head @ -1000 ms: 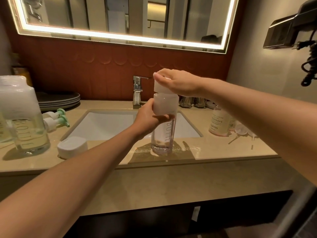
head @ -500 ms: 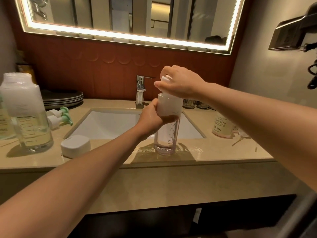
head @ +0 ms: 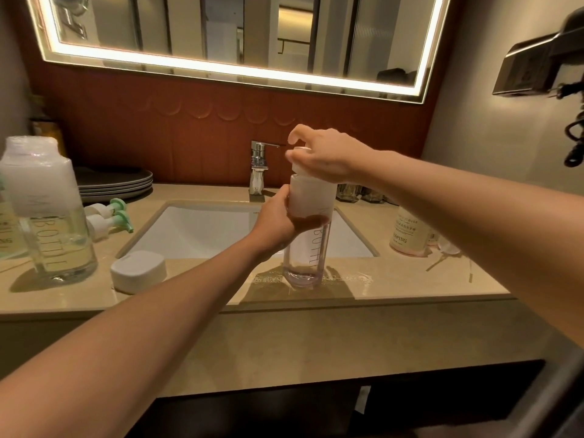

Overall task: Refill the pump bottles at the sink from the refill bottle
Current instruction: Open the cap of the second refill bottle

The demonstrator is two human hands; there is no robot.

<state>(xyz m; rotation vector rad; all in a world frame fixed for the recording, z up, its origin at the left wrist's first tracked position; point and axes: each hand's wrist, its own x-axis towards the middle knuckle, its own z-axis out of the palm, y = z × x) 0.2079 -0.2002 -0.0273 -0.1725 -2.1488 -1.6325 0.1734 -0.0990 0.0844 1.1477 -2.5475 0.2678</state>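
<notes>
A tall clear bottle (head: 305,254) with a frosted upper part stands upright on the counter in front of the sink (head: 202,232). My left hand (head: 278,221) grips its body around the middle. My right hand (head: 328,154) closes over its white cap (head: 298,167) at the top. A second, larger clear bottle (head: 47,213) holding pale liquid stands at the far left with no cap on. Two white pump heads with green nozzles (head: 109,218) lie on the counter beside it. A cream labelled bottle (head: 407,232) stands to the right of the sink.
A white rounded lid (head: 139,270) lies on the counter left of the sink. Grey plates (head: 117,183) are stacked at the back left. A chrome faucet (head: 259,169) rises behind the basin. Small glass items sit behind my right arm. A wall-mounted black holder (head: 534,67) hangs at the right.
My right hand has turned on the cap, its fingers shifting around the top. The left hand keeps the same grip on the bottle, which stays on the counter.
</notes>
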